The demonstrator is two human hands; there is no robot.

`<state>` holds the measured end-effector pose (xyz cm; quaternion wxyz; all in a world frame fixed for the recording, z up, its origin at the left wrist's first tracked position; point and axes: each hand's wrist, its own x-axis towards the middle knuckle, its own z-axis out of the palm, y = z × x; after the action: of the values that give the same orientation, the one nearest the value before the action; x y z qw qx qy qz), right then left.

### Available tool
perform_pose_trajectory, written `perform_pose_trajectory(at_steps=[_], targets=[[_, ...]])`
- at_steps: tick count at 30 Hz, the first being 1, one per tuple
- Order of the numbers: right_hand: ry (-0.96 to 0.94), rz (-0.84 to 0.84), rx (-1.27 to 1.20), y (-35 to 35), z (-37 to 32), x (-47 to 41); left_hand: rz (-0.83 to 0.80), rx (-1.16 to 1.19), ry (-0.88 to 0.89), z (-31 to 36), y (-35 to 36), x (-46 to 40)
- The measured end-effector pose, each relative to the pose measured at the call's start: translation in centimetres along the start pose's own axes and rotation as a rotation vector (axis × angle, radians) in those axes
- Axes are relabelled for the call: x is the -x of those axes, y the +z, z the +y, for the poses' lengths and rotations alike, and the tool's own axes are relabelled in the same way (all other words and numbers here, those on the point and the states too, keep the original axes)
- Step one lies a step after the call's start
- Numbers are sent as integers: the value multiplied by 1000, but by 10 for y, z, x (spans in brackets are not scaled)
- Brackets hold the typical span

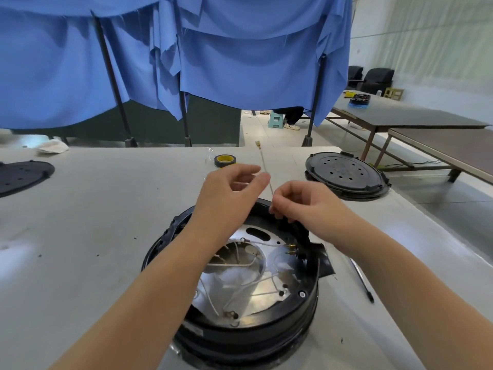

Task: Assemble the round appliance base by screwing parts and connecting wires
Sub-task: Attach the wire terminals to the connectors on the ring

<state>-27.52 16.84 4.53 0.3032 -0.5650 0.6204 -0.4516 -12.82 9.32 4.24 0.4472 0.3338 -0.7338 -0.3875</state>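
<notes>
The round black appliance base (306,311) lies open on the white table, its shiny metal plate (266,292) and several white wires (240,265) showing inside. Both hands hover over its far rim. My right hand (298,201) pinches a thin pale wire (264,164) that stretches away across the table to a small brass terminal at its far end. My left hand (229,188) is raised beside it with fingers curled; the wire passes by its fingertips, and whether it grips the wire is unclear. Brass connector pins (290,248) sit at the base's right inner wall.
A roll of tape (225,160) lies beyond the hands. Black round covers sit at the right (346,174) and far left (21,174). A black screwdriver (361,280) lies right of the base. Blue cloth (186,62) hangs behind the table; other tables stand at right.
</notes>
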Motion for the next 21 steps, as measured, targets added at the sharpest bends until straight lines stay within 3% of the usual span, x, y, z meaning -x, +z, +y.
perform_pose_trajectory(at_steps=[5, 15, 21], targets=[[-72, 15, 85, 16, 4, 7, 84, 198, 45, 3, -4, -1], [-178, 95, 129, 29, 18, 10, 37, 225, 63, 3, -5, 0], [-166, 411, -167, 28, 28, 10, 43, 154, 85, 4, -4, 1]])
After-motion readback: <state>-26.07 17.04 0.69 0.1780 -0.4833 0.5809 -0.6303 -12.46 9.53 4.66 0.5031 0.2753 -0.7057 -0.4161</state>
